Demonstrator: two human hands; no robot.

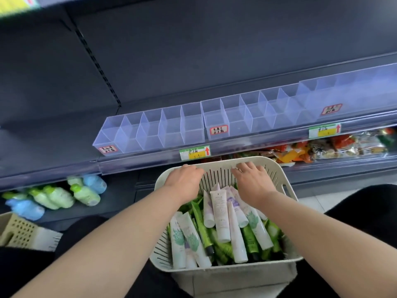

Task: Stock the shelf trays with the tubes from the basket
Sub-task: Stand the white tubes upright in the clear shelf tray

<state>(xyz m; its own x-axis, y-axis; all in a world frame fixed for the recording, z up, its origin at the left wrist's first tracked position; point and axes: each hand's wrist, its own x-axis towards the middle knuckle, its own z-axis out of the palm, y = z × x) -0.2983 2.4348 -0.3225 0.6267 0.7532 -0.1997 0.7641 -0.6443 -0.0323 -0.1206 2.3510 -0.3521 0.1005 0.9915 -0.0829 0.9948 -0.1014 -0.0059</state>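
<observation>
- Beige slotted plastic basket (223,274) sits just below the shelf edge and holds the white, lilac and green squeeze tubes (221,214).
- Left hand (184,179): fingers curled over the far rim, likely steadying the basket near the shelf.
- Right hand (254,183): on the same rim; cannot tell whether it is gripping or resting.
- Clear divided plastic shelf trays (150,130): no tubes inside yet.

Upright beige slotted plastic basket (225,271) heaped with white and green squeeze tubes (220,214), lying crisscrossed; clear divided plastic shelf trays (150,127) in row, empty.
</observation>
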